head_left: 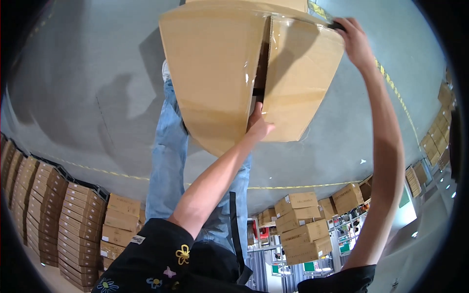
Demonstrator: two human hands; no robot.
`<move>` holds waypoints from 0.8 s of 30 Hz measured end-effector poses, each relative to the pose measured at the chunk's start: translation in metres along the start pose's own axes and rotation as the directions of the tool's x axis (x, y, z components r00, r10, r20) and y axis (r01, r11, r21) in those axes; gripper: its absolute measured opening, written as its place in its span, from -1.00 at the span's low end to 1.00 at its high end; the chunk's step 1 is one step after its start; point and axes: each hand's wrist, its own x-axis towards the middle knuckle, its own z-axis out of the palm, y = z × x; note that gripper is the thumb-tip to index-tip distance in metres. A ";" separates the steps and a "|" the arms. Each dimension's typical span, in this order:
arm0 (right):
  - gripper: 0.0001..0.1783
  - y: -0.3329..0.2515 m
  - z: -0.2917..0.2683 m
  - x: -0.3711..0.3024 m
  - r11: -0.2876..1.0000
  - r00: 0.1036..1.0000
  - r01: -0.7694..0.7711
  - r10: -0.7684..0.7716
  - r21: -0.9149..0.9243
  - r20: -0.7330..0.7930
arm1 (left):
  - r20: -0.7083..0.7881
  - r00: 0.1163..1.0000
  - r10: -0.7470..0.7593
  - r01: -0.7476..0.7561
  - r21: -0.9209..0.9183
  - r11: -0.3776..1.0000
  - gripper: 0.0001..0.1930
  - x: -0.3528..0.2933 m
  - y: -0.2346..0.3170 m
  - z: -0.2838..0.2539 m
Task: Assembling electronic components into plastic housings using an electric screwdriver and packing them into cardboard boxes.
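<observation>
A big brown cardboard box stands before me, its two top flaps parted by a narrow dark gap. My left hand grips the inner edge of the right flap, with the thumb outside and most of the fingers hidden in the gap. Just beyond them a black strip crosses the gap. At the far right corner of the box, my right hand is closed on a small black object, whose kind I cannot make out. Clear tape shines along the flap edges.
Another cardboard box touches the far side. Yellow-black tape marks the grey floor. Tall carton stacks line the lower left; more boxes stand behind me at the lower right, near shelving.
</observation>
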 end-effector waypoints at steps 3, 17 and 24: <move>-0.77 -0.077 0.017 0.034 0.995 0.991 0.078 -0.084 0.057 0.103 | -0.010 1.000 -0.008 0.009 0.085 0.996 -0.33 -0.007 -0.019 0.007; -0.76 -0.139 -0.012 0.044 0.956 0.974 -0.224 0.226 0.191 0.011 | -0.085 0.994 0.070 -0.037 0.343 0.939 -0.33 0.003 -0.046 0.018; -0.82 -0.090 0.067 -0.190 0.780 0.924 -0.383 0.326 0.495 0.202 | 0.102 0.991 -0.082 0.057 0.231 0.971 -0.31 0.045 0.026 -0.023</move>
